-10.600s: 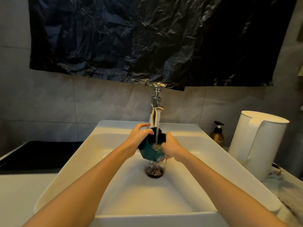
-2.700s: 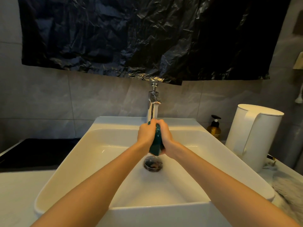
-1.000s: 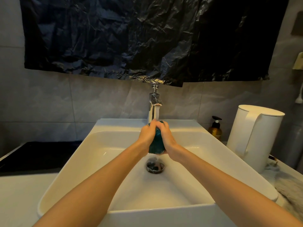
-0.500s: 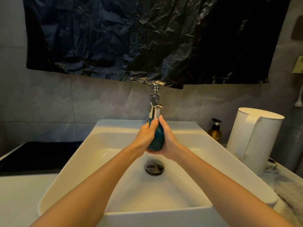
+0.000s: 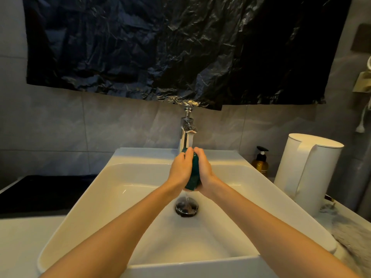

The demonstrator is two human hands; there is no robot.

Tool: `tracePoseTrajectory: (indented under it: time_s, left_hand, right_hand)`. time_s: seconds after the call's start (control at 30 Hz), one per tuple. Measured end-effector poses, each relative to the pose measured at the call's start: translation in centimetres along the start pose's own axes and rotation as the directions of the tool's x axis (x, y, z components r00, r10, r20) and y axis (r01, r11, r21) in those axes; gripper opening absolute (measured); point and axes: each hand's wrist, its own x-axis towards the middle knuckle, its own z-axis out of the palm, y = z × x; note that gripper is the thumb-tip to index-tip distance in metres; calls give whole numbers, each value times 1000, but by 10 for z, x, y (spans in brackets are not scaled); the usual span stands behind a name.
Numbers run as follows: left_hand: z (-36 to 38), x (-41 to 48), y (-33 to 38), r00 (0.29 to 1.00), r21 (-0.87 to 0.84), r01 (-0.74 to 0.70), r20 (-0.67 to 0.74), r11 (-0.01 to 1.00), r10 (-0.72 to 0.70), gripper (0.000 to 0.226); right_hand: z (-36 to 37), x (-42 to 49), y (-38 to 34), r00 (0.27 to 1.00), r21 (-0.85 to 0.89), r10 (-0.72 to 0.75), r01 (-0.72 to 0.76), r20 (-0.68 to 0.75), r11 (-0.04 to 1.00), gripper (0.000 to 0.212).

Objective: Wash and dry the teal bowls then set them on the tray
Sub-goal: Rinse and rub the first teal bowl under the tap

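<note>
Edge-on teal bowl point(image 5: 194, 175) sits under running tap point(image 5: 187, 135), over drain point(image 5: 186, 208) of sink point(image 5: 128, 171), w/ L hand point(image 5: 179, 169) & R hand point(image 5: 205, 171) curled round it from either side, fingertips meeting on top; soap bottle point(image 5: 260, 165) & white jug point(image 5: 307, 173) stand just right of sink

- Sink point(image 5: 140, 177): white, glossy, smooth, ceramic look.
- Tap point(image 5: 185, 135): polished chrome metal, mirror shine.
- Sheet point(image 5: 160, 47) on wall: thin black plastic, crinkled, shiny on creases.
- Wall tiles point(image 5: 100, 125): grey, matt, stone-look veining.
- Jug point(image 5: 313, 169): white, smooth, matt, plastic look.
- Pump bottle point(image 5: 260, 165): amber, glossy; black pump top.
- Teal bowl point(image 5: 193, 175): wet, faint sheen; material unclear.
- Tabletop point(image 5: 351, 227) at right: pale, marbled pattern.
</note>
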Motion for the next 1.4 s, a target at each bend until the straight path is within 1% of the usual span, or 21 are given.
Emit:
tracePoseTrajectory:
  time_s: [0.03,0.1,0.17,0.23,0.27,0.33,0.37,0.47,0.5,0.57,0.6,0.67,0.77,0.87,0.97,1.03,1.1,1.17,1.2,1.3,1.4]
  left_hand:
    - [1,-3,-1,999,16,-31,24,999,31,38]
    - [-2,-5,2,999,24,-18,42,1000,17,38]
    - [-7,1,9,991,-50,133,34,990,-132,36]
    - [-15,8,14,946,-193,324,65,926,-318,32]
    - [-17,7,16,935,-243,354,67,903,-348,29]
    - [-16,10,13,947,-266,319,47,910,-318,28]
    - [-14,11,12,957,-266,283,17,922,-289,31]
    - [-11,8,14,972,-245,207,-57,947,-227,40]
    - [-10,6,15,978,-229,177,-67,957,-197,39]
    - [-10,-3,13,995,-147,77,-53,986,-85,34]
    - [-10,-8,10,999,-109,22,-26,994,-25,31]
    - [-7,-16,3,995,-36,-89,52,995,91,27]
    - [-3,-17,-2,984,-1,-145,101,989,144,22]
    - [-2,-8,2,999,-62,18,51,998,-15,32]
    - [-8,2,10,970,-190,235,-12,953,-242,30]
    - [-9,2,11,969,-231,229,-37,945,-244,27]
    - [-4,0,5,991,-174,115,-55,978,-126,30]
    - [4,-2,-6,998,-47,-33,-58,998,31,32]
    - [6,-3,-9,996,-9,-52,-75,999,51,33]
    - [1,-1,-4,992,-41,17,-123,999,-22,35]
    - [-14,7,7,979,-134,128,-139,983,-147,38]
  right_hand:
    - [-4,-2,-3,1000,32,31,-31,4,999,52]
    - [-7,-2,-3,999,-28,-39,39,-16,999,46]
    - [-7,-5,0,973,-200,-231,224,-12,954,35]
    - [-9,-3,7,900,-350,-431,426,68,834,32]
    - [-9,-2,8,866,-385,-491,487,96,784,34]
    - [-9,0,11,807,-410,-577,573,127,710,40]
    - [-9,1,10,796,-386,-589,591,138,708,42]
    - [-6,-3,6,863,-263,-489,505,127,822,44]
    - [-3,-7,3,914,-212,-391,405,105,890,43]
    - [0,-13,-4,997,-24,-32,34,73,999,52]
    - [-3,-16,-8,988,66,119,-126,93,990,56]
    - [-12,-20,-16,963,163,225,-248,149,955,58]
    - [-19,-20,-16,969,167,219,-235,112,957,51]
    - [-14,-16,-11,995,-21,65,-63,76,998,42]
    - [-2,-21,-6,982,-226,-182,189,52,955,26]
    - [-1,-14,-4,968,-249,-248,249,36,936,24]
    - [0,-13,-6,980,-174,-195,199,41,964,34]
    - [0,-13,-7,999,33,14,-15,42,999,49]
    - [-1,-11,-6,995,92,91,-94,38,991,50]
    - [-7,-14,-7,991,40,121,-124,53,992,52]
    - [-17,-15,-8,991,-133,-15,33,134,991,47]
